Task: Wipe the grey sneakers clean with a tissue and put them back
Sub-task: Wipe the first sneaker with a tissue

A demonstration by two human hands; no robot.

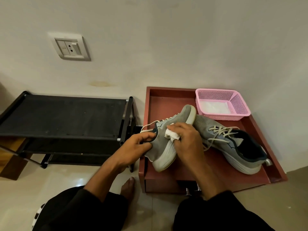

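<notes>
Here the person holds one grey sneaker (pixel 168 144) lifted just above the near left part of the red tray (pixel 166 104), in the centre of the frame. The left hand (pixel 136 145) grips it at the heel collar, fingers curled around the dark rim of the opening. The right hand (pixel 185 139) lies over the shoe's side, its fingers bent around a crumpled white tissue (pixel 171 135) and pressing it against the grey upper just above the white midsole. The held shoe's long axis runs from the heel at lower left, by the left hand, up to the toe at upper right, so the tissue sits near the heel end and most of the unwiped length lies up and to the right of the right hand, which is the nearer one to it. A stroke along that axis toward the toe looks like the natural next pass, with the left hand steadying the heel. The second sneaker (pixel 233 144) rests on the tray to the right, toe pointing upper left, touching or just behind the held shoe's toe. A pink basket (pixel 240 104) stands at the tray's far right corner, holding more white sheets. The black shoe rack (pixel 66 114), at the left of the frame, is probably where the pair goes back.
</notes>
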